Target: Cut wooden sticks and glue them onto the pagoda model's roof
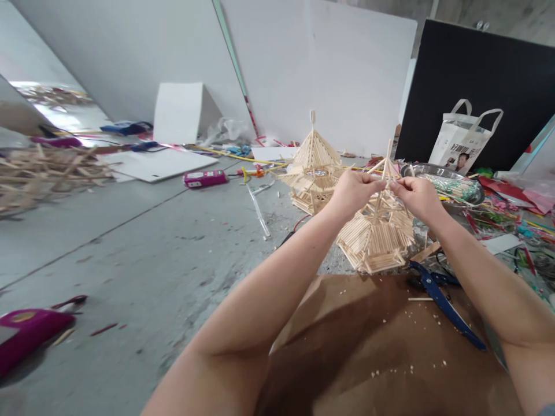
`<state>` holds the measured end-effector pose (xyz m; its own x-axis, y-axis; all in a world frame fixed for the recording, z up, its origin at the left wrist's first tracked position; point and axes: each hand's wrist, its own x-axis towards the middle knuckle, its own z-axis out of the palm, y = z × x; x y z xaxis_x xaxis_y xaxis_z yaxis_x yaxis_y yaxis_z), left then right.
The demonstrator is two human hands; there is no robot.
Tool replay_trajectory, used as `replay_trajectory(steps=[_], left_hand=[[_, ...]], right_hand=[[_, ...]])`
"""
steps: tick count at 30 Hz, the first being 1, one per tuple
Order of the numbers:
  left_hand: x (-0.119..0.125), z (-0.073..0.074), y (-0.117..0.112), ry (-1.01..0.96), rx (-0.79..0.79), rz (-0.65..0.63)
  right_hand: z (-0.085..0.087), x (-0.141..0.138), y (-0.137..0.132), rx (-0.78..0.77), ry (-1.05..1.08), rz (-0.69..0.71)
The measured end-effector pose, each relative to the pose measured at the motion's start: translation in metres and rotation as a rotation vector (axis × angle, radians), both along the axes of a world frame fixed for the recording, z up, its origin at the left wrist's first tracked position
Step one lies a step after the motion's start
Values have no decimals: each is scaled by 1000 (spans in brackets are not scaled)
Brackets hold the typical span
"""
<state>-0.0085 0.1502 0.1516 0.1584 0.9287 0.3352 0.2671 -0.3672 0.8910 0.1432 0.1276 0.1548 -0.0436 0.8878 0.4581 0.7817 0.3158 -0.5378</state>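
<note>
Both hands meet at the upper part of a small pavilion model (381,242) built of thin wooden sticks. My left hand (353,190) pinches a thin wooden stick by the model's pointed top. From the other side, my right hand (416,195) has its fingertips pressed together at the same top; whether they grip a stick or the model's frame cannot be made out. Behind my left hand stands another stick pavilion (314,159) with a full pointed roof. Blue-handled pliers (448,306) lie on the brown board (347,352) below my right forearm.
A metal tray (459,190) with wrapped material and coloured scraps lies at right, before a white tote bag (462,141). Magenta devices (206,178) rest on the grey floor. A stick pile (47,173) is at left; large panels (321,69) lean behind.
</note>
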Motion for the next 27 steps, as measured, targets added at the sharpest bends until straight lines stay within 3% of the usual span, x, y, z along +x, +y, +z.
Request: replay_trajectory(steps=[27], left_hand=[[0,9,-6,8,-63,7]], right_hand=[[-5,1,7,41,-6,9]])
